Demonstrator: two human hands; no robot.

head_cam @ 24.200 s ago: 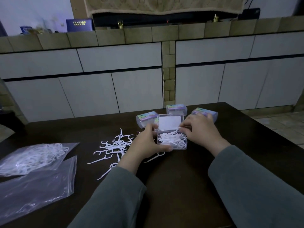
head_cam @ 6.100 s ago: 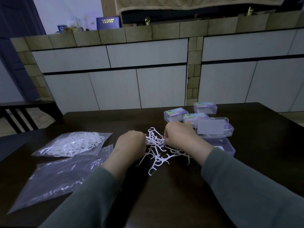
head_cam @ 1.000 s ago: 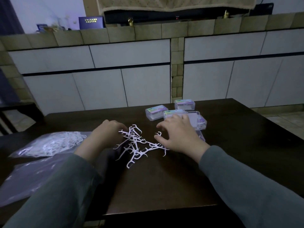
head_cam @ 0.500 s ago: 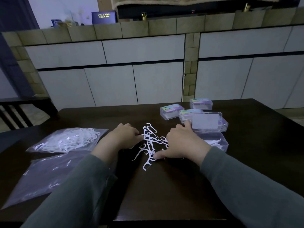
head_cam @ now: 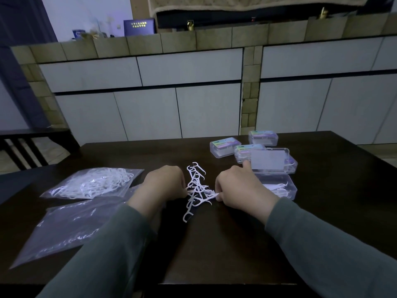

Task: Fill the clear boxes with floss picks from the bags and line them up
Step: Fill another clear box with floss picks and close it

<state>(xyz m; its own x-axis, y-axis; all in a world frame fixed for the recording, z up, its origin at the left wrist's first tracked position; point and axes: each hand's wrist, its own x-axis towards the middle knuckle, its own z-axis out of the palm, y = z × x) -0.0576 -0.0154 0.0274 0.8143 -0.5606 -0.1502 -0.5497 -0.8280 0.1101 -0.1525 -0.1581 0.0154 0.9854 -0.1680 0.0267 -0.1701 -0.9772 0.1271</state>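
Head view, looking down on a dark wooden table. Left hand and right hand on either side of a tangled pile of white floss picks, fingers curled, each pinching picks at the pile's edge. Just right of the right hand, an open clear box with a few picks inside, lid raised. Behind it, three closed boxes. Far left, a bag of floss picks; nearer, a flatter clear bag.
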